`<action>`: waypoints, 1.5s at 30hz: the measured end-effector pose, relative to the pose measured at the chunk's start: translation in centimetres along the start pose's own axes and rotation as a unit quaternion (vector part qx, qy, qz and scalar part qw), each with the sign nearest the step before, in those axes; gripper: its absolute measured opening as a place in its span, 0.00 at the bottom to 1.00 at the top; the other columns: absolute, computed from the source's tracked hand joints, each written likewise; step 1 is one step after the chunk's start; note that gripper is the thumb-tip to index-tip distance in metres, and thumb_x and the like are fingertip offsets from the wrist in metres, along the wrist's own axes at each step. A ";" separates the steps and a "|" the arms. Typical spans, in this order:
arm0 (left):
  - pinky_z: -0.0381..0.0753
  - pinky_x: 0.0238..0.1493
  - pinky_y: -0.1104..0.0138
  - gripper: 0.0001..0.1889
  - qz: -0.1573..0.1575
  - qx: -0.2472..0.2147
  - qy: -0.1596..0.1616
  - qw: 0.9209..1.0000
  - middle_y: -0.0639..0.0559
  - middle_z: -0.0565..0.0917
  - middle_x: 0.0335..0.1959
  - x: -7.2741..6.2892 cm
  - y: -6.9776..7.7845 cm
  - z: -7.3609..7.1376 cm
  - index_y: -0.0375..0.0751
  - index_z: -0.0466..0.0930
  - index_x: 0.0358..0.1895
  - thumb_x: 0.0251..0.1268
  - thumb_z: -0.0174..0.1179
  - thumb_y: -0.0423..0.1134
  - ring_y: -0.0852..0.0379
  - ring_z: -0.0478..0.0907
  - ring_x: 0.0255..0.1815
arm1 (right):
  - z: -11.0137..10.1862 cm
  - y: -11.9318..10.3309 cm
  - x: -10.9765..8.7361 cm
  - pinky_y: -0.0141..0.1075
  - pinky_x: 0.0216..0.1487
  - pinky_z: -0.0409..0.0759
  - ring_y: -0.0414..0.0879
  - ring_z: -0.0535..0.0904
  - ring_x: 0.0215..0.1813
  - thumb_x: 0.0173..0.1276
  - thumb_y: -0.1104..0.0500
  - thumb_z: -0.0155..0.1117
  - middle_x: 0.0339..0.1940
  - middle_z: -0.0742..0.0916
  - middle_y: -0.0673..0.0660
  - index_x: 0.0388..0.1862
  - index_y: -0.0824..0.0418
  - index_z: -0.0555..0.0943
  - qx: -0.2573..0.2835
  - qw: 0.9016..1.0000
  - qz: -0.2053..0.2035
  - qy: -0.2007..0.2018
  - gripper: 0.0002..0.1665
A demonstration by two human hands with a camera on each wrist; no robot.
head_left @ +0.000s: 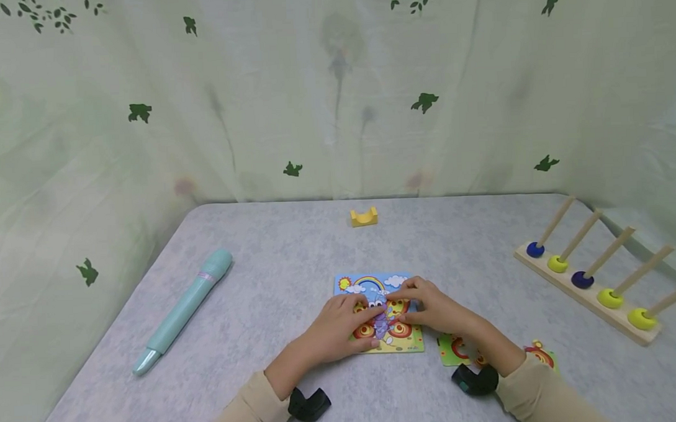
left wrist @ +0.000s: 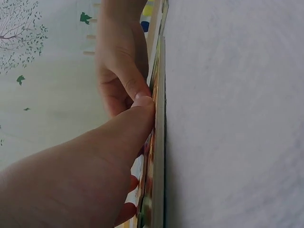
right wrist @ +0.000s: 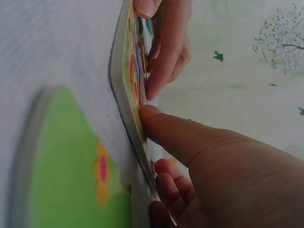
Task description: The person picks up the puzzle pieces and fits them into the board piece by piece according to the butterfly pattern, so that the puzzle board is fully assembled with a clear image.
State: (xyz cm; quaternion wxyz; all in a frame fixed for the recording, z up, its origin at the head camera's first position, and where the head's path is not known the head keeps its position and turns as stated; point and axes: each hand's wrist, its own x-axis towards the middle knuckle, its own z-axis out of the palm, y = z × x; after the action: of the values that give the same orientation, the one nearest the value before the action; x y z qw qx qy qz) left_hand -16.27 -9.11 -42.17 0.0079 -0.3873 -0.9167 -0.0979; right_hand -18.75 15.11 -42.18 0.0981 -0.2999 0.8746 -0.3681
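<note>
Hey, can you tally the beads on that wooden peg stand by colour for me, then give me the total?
Blue beads: 2
Yellow beads: 3
Total: 5

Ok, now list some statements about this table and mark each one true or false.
1. The left hand and right hand both touch the puzzle. True.
2. The microphone lies right of the puzzle. False: it lies to the left.
3. The rack has five pegs. True.
4. All the rack's beads are yellow. False: three are yellow, two blue.
5. The yellow block lies beyond the puzzle. True.
6. The right hand holds the microphone. False: neither hand touches it.
</note>
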 end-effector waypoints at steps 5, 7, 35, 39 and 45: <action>0.56 0.60 0.56 0.31 -0.006 -0.005 -0.002 1.000 0.49 0.65 0.58 -0.3 0.2 -0.2 0.53 0.62 0.66 0.62 0.47 0.61 0.50 0.59 0.59 | 0.0 0.1 0.0 0.39 0.42 0.65 0.47 0.63 0.46 0.59 0.54 0.63 0.46 0.71 0.50 0.56 0.53 0.77 -0.025 0.999 -0.019 0.011 0.24; 0.56 0.61 0.57 0.31 -0.012 -0.013 -0.005 1.000 0.48 0.64 0.60 -0.6 0.1 -0.4 0.50 0.62 0.66 0.62 0.47 0.60 0.50 0.58 0.60 | 0.1 0.1 0.0 0.39 0.42 0.65 0.46 0.63 0.45 0.59 0.54 0.63 0.45 0.71 0.50 0.56 0.53 0.77 -0.029 0.999 -0.020 0.014 0.24; 0.55 0.62 0.54 0.40 -0.100 -0.143 0.024 0.984 0.52 0.56 0.67 -5.7 -2.2 0.3 0.46 0.57 0.67 0.55 0.50 0.66 0.52 0.51 0.67 | -2.5 -2.9 -2.1 0.54 0.54 0.66 0.54 0.65 0.60 0.59 0.49 0.64 0.61 0.68 0.56 0.63 0.55 0.66 0.015 0.997 0.076 0.002 0.34; 0.54 0.62 0.54 0.40 -0.102 -0.145 0.022 0.984 0.52 0.56 0.67 -5.7 -2.3 0.3 0.46 0.57 0.67 0.55 0.50 0.66 0.52 0.51 0.67 | -3.6 -3.7 -3.7 0.56 0.54 0.65 0.57 0.63 0.62 0.58 0.48 0.64 0.64 0.66 0.57 0.66 0.54 0.63 -0.013 0.997 0.067 0.039 0.37; 0.54 0.62 0.54 0.40 -0.104 -0.151 0.024 0.983 0.53 0.56 0.67 -5.8 -2.2 0.2 0.46 0.58 0.67 0.55 0.51 0.65 0.52 0.51 0.67 | -4.5 -3.9 -6.5 0.59 0.54 0.64 0.60 0.60 0.63 0.55 0.47 0.66 0.64 0.66 0.59 0.67 0.55 0.61 -0.022 0.994 0.084 0.067 0.42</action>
State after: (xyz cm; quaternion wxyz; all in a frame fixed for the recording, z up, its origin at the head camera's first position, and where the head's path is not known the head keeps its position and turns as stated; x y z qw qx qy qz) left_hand -13.81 -14.66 -43.24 -0.0392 -0.2839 -0.9262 -0.2448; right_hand -13.55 19.44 -36.56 0.0634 -0.2025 0.9091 -0.3584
